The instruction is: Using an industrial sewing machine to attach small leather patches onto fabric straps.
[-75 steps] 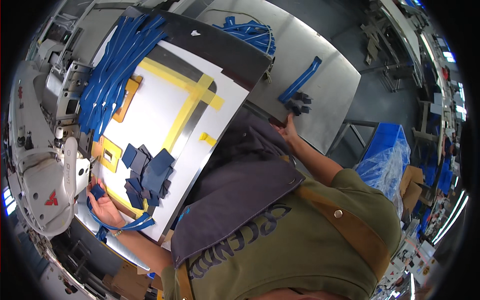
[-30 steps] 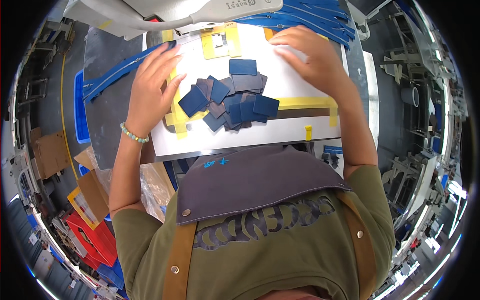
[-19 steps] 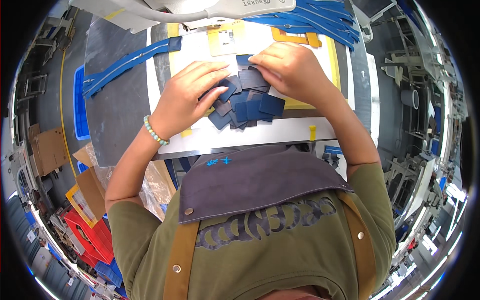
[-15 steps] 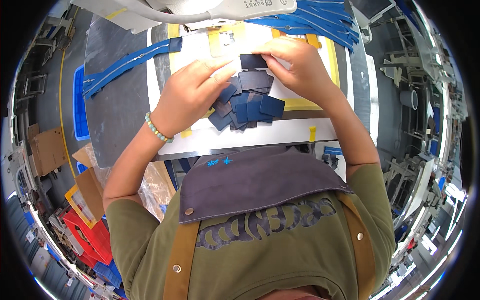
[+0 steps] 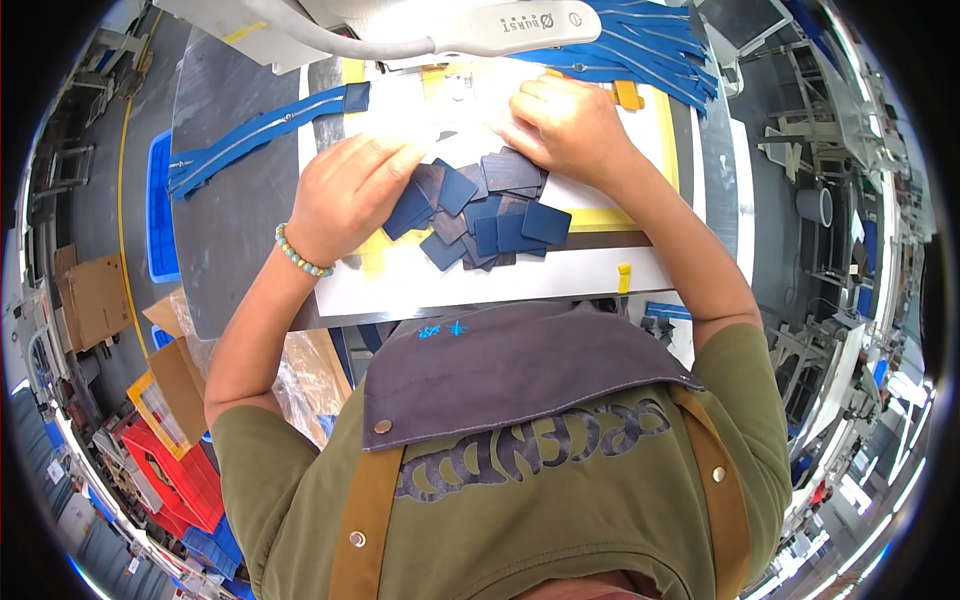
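Blue and dark patches [image 5: 500,225] lie heaped on the white-topped table [image 5: 450,288] I'm watching — just beside my left hand [image 5: 350,190], which is half curled. My right hand [image 5: 575,125] bends loosely inward just beyond the heap — glare washes over the gap, so I cannot tell what either holds. 1 blue zipper [image 5: 270,125] lies farther left.

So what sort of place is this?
Probably a sewing workshop: there's a white machine over the table, a heap of blue zippers, and a pile of small dark patches.
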A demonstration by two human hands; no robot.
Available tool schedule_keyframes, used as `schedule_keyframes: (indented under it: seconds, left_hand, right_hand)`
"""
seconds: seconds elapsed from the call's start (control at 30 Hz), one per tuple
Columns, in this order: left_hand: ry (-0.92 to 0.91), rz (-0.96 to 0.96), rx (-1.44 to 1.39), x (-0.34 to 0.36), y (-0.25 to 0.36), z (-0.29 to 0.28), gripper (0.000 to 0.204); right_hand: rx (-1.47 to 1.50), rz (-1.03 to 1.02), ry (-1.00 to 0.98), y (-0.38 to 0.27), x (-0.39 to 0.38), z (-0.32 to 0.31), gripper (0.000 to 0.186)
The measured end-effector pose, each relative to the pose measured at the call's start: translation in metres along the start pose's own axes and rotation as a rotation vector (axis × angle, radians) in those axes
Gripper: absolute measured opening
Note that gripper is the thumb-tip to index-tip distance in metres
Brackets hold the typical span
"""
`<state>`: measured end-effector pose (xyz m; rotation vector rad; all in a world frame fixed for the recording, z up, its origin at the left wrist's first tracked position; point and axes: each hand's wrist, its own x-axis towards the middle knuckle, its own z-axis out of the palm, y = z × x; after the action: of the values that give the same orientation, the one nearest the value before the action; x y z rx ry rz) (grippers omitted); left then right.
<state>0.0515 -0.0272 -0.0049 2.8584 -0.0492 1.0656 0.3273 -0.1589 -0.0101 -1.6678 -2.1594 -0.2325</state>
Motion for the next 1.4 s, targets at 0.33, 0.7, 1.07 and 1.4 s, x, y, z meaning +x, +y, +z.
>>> schedule_keyframes:
  seconds: [0.33,0.7,1.07,1.4]
  left_hand:
    - [-0.006,-0.098,-0.029,0.009,-0.018,0.006,0.037]
    - [-0.087,0.064,0.108,0.012,-0.039,0.03,0.037]
    - [-0.2,0.147,0.168,0.027,-0.045,0.047,0.03]
    - [-0.261,0.123,0.227,0.038,-0.033,0.05,0.034]
  right_hand:
    - [0.464,0.259,0.138,0.021,0.015,0.025,0.034]
    - [0.174,-0.047,0.075,0.016,0.014,0.018,0.026]
    - [0.408,0.056,0.033,0.03,0.011,0.01,0.024]
    - [0.397,0.038,-0.003,0.032,0.01,0.008,0.024]
